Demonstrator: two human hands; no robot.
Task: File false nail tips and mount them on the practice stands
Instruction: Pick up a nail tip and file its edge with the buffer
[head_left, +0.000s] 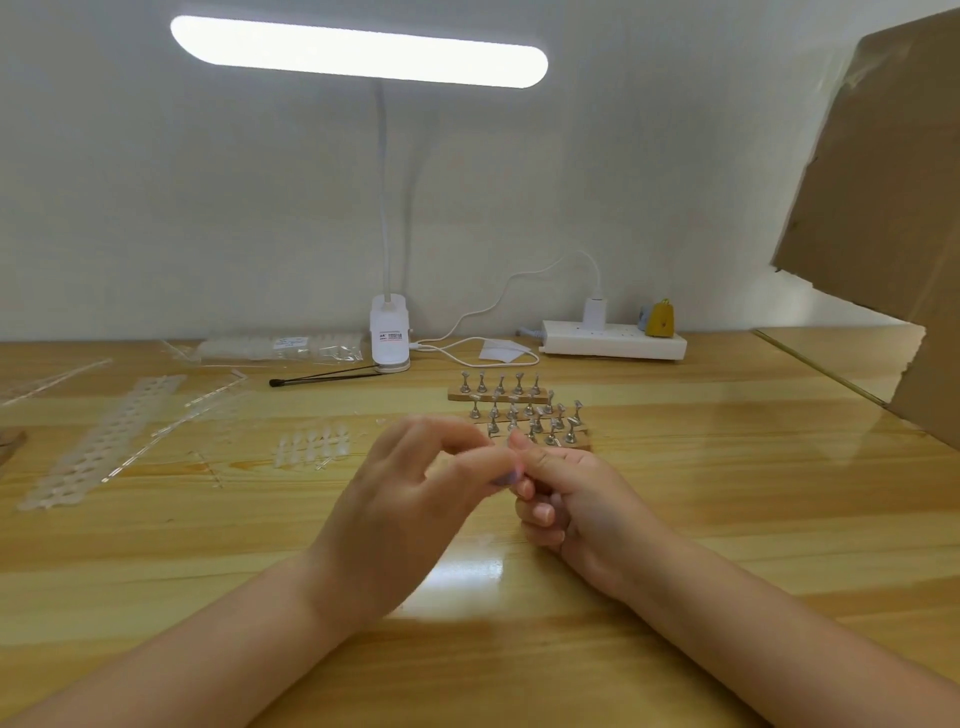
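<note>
Lit desk lamp (358, 51); white power strip (613, 345); cardboard (883, 208); wooden table (208, 545)

The left hand (415, 483) and right hand (566, 499) meet over something tiny and purple-grey (506, 478). It is too small and blurry to name, and fingers hide most of it. The front practice stands (519, 410) are partly hidden behind the fingertips. The cardboard box (883, 208) runs off the right edge. The label on the lamp clip (390, 338) is too small to read.
</note>
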